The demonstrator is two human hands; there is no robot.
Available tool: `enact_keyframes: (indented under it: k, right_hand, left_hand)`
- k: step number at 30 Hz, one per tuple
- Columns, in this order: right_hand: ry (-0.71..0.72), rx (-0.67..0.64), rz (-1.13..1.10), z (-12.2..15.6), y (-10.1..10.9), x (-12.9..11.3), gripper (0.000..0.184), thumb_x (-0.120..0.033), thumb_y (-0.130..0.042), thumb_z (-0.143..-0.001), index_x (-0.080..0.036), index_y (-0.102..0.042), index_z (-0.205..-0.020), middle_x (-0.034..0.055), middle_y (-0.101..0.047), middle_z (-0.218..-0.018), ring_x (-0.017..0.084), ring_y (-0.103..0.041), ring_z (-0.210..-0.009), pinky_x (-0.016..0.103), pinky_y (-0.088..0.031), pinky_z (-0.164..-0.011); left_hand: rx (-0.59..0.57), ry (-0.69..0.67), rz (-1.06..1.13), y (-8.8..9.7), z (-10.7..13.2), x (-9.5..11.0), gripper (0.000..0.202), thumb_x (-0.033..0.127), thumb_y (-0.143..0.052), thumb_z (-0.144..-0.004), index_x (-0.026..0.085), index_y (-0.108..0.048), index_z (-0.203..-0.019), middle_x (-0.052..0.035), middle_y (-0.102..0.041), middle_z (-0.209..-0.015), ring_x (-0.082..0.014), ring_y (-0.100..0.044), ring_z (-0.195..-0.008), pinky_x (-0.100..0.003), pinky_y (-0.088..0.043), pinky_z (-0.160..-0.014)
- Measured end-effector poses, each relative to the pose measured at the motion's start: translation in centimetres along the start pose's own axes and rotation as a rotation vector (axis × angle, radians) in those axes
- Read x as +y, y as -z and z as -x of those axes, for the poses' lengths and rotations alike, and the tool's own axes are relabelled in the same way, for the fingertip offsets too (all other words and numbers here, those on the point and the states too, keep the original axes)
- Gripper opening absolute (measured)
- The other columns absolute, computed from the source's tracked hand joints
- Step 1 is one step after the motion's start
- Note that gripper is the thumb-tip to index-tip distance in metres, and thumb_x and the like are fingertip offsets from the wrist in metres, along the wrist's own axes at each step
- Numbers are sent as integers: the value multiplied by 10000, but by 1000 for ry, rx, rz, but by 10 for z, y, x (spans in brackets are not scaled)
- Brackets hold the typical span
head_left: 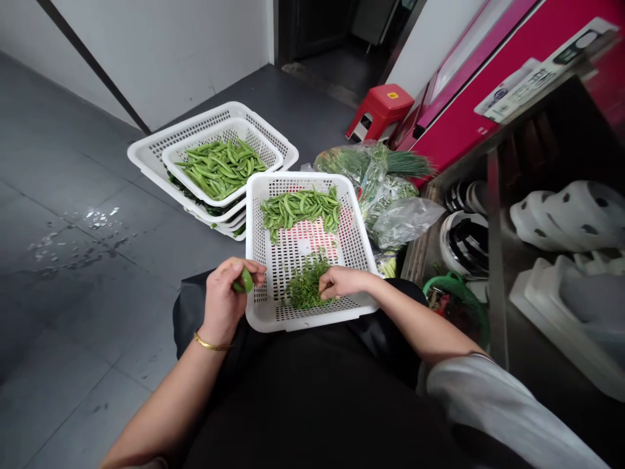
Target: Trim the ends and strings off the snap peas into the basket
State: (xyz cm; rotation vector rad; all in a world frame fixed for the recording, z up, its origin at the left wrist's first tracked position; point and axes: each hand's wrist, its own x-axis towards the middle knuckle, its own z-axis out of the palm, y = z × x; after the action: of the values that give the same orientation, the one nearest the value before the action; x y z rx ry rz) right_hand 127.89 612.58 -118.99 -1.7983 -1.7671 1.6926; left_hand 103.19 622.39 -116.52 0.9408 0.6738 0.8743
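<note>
A white perforated basket (256, 195) rests on my lap, with green pea pods (300, 208) heaped at its far end and a small pile of trimmed strings and tips (305, 286) at its near end. My left hand (227, 296) is closed round a single pea pod (244, 281) just outside the basket's left rim. My right hand (342, 281) lies inside the basket beside the trimmings, fingers pinched together on something too small to make out.
A stack of white baskets (146, 156) with more pea pods (219, 168) stands on the grey floor ahead on the left. Plastic bags of greens (390, 195), a red stool (383, 107), a red cabinet (488, 85) and a shelf of white shoes (561, 221) crowd the right. A wet patch (78, 244) marks the floor.
</note>
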Motion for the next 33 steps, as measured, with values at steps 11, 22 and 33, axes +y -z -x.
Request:
enact_keyframes:
  k: [11,22,33]
  right_hand:
    - [-340,658,583,-155,90,-23,293,-300,-472,-878,-103,-595,-1058,173,-650,-1034,241,-607,-956,299,-437,-777]
    - [228,349,479,-7,-29,-50,200,-338,-558,-834,-167,-589,-735,5,-632,-726,115,-544,-636,215,-305,-562]
    - [451,727,686,20,-22,-60,296,-275,-367,-927,-154,-545,-723,21,-583,-683,118,-504,-613,236,-296,-555]
  left_hand:
    - [-161,584,161,-3,-9,-35,401,212,-660,-747,144,-597,-1137,90,-333,-439,-26,-226,-358,-155,-150,-356]
    - [-118,432,-172,-16,-6,-45,271,342,-753,-644,118,-612,-704,55,-435,-459,-24,-300,-355,-169,-178,-346]
    - [-319,716,93,-29,20,-26,222,287,-717,-642,98,-602,-648,7,-506,-475,-7,-273,-311,-149,-128,-318]
